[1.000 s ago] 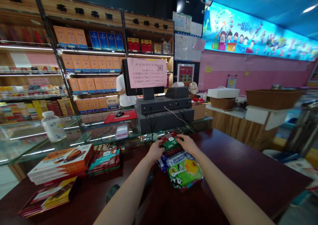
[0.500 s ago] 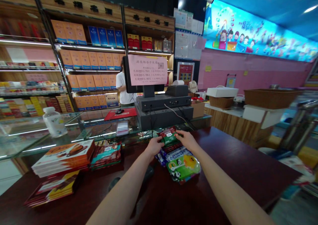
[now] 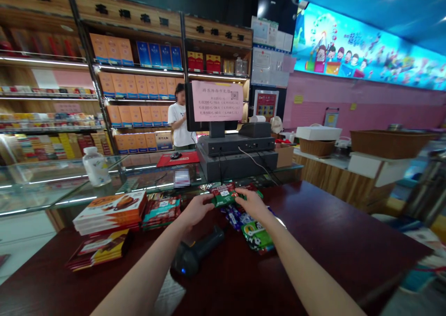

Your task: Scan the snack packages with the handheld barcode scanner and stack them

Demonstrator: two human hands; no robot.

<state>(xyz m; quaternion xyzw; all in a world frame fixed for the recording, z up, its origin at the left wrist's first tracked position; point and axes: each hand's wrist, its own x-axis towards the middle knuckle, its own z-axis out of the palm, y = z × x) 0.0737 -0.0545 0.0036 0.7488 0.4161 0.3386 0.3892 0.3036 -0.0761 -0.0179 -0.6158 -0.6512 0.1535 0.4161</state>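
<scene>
Landmark: a black till [image 3: 237, 145] is standing on a glass display case [image 3: 45, 190], with a dark red tabletop [image 3: 331, 227] running along the near side of the case.

Left hand [image 3: 197, 209]: is partly closed, gripping the left end of a green-and-red snack packet [image 3: 223, 195].

Right hand [image 3: 251, 203]: is partly closed and pressing its curled fingers over the packet's right end, though the exact hold is partly hidden.

Held item: 1 packet, being carried between both hands just in front of the till, above the tabletop.

Handling: holding both ends is keeping the packet flat and its printed face up, which is a sound way to manage something this flexible.

Loose goods: 1 blue packet [image 3: 237, 216] and 1 duck-print bag [image 3: 256, 236] are lying in front of the till, right of the hands; more may be hidden beneath them.

Stacks: 3 stacks are sitting left of the till: orange boxes [image 3: 109, 212], red-and-teal packets [image 3: 160, 212] and brown-and-yellow packets [image 3: 97, 248]; their counts are unclear.

Scanner: 1 handheld barcode scanner [image 3: 197, 253] is lying on its side nearer the viewer than the till.

Bottle: 1 plastic bottle [image 3: 95, 166] is standing on the case, left of the till.

Co-worker: 1 person [image 3: 179, 116] is standing behind the till.
</scene>
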